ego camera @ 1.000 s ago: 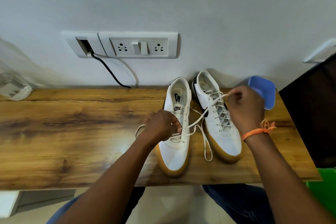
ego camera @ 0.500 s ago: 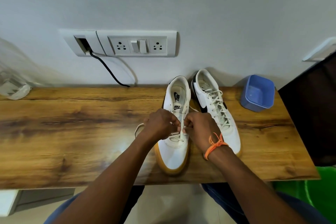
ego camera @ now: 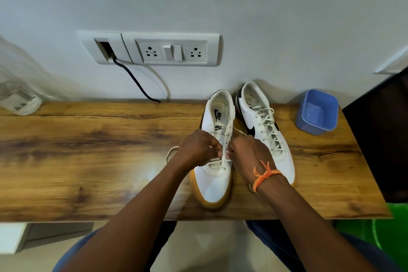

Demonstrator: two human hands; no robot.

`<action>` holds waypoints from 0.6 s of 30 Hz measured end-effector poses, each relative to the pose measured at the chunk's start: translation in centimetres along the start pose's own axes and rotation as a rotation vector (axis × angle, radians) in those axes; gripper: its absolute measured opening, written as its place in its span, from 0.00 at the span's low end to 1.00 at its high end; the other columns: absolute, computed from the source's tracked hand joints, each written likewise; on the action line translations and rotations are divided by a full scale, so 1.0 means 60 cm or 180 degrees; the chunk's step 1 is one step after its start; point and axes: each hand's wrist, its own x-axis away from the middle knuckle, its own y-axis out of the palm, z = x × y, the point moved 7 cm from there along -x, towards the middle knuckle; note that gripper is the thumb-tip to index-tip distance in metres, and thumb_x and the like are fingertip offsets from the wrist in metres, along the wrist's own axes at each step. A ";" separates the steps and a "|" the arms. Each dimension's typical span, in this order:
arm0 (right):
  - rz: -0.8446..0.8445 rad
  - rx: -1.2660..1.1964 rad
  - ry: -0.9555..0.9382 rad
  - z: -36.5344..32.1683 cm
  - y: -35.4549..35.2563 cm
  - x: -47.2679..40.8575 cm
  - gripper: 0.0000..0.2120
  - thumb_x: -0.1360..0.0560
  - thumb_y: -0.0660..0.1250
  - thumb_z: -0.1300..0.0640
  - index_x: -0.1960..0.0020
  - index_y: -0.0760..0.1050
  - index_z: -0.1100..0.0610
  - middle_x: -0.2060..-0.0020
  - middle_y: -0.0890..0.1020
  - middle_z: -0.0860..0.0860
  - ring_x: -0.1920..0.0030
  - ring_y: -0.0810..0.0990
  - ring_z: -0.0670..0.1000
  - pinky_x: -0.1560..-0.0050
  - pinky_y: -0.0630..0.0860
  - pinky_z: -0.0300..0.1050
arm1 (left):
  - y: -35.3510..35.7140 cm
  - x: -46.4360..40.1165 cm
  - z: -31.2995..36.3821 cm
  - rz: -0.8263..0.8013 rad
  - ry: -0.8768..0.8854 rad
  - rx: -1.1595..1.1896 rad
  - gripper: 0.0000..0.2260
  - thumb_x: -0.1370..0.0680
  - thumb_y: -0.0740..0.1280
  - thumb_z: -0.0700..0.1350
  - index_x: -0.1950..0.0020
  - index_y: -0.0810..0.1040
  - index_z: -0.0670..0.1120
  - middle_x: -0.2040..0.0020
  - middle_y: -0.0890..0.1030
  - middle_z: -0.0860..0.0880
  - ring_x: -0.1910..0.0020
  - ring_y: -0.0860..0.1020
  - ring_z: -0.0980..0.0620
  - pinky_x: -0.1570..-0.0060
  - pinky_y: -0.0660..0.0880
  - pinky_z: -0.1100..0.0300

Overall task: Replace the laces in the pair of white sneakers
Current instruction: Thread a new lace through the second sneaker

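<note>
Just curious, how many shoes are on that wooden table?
2. The left shoe sits under both hands, partly laced; the right shoe stands beside it, nearer the blue tub. None seem hidden.

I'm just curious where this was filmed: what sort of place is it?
Probably a home or small office room, at a wall-side desk: a wood-grain desktop against a plain wall, a white socket-and-switch panel with a black cable, and a blue plastic tub beside the white sneakers.

The two sneakers are white with tan soles; the right one has a black swoosh. The laces are cream. The table shows brown wood grain. The container is blue, the wrist thread orange.
</note>
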 end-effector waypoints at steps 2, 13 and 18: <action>-0.0225 -0.0073 0.0023 0.006 0.034 0.001 0.08 0.21 0.60 0.63 0.49 0.75 0.68 0.52 0.79 0.68 0.55 0.77 0.70 0.70 0.68 0.39 | 0.000 -0.002 -0.003 0.0000 0.0006 0.0019 0.13 0.29 0.77 0.44 0.69 0.81 0.59 0.60 0.84 0.57 0.52 0.81 0.51 0.44 0.78 0.44; 0.1979 -0.1751 0.0944 0.165 -0.208 0.023 0.10 0.28 0.66 0.60 0.66 0.81 0.52 0.69 0.83 0.52 0.64 0.83 0.54 0.55 0.80 0.53 | -0.012 0.001 0.006 -0.0130 0.0070 -0.0516 0.05 0.27 0.75 0.49 0.52 0.86 0.54 0.46 0.83 0.51 0.42 0.76 0.45 0.39 0.74 0.44; 0.1783 -0.1384 0.0500 0.112 -0.184 0.008 0.05 0.28 0.69 0.61 0.61 0.83 0.55 0.66 0.84 0.51 0.65 0.80 0.49 0.63 0.71 0.36 | -0.031 0.008 0.020 -0.0266 0.0159 -0.0160 0.06 0.23 0.71 0.43 0.47 0.86 0.45 0.48 0.85 0.49 0.49 0.79 0.52 0.46 0.75 0.57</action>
